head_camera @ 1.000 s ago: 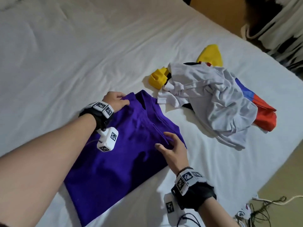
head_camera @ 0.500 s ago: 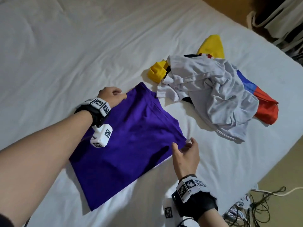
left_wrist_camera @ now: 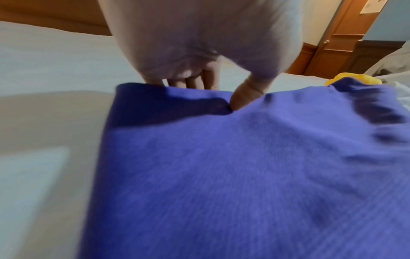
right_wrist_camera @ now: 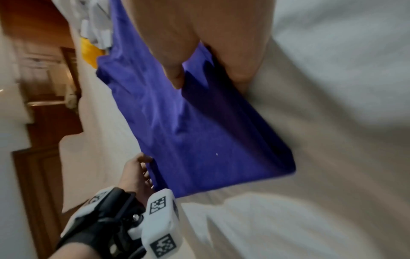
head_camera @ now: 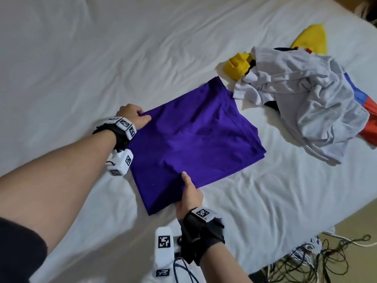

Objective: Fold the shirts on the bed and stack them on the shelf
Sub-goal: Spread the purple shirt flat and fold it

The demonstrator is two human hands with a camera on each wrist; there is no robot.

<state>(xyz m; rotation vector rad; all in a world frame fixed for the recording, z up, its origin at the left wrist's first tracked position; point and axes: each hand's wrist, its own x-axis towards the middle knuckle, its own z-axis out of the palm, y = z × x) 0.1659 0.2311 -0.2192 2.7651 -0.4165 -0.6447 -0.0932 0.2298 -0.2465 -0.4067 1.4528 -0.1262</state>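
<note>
A purple shirt [head_camera: 193, 139] lies folded into a rectangle on the white bed [head_camera: 102, 58]. My left hand [head_camera: 132, 117] pinches its left edge. In the left wrist view the left hand [left_wrist_camera: 221, 90] has its thumb on top of the purple shirt [left_wrist_camera: 221, 175] and its fingers behind the hem. My right hand [head_camera: 188, 193] holds the near edge, thumb on top. In the right wrist view the right hand [right_wrist_camera: 206, 70] has its fingers tucked under the purple shirt [right_wrist_camera: 188, 122], and the left hand [right_wrist_camera: 137, 171] shows at the opposite edge.
A crumpled grey shirt [head_camera: 306, 99] lies to the right on top of a yellow shirt [head_camera: 238, 66] and a blue and red garment [head_camera: 367, 111]. Tangled cables [head_camera: 326, 258] lie on the floor past the bed's right edge. White sheet spreads to the left and beyond.
My right hand left the shirt's right corner, came back to the near edge and took hold of it. My left hand slid along the left edge, still gripping it.
</note>
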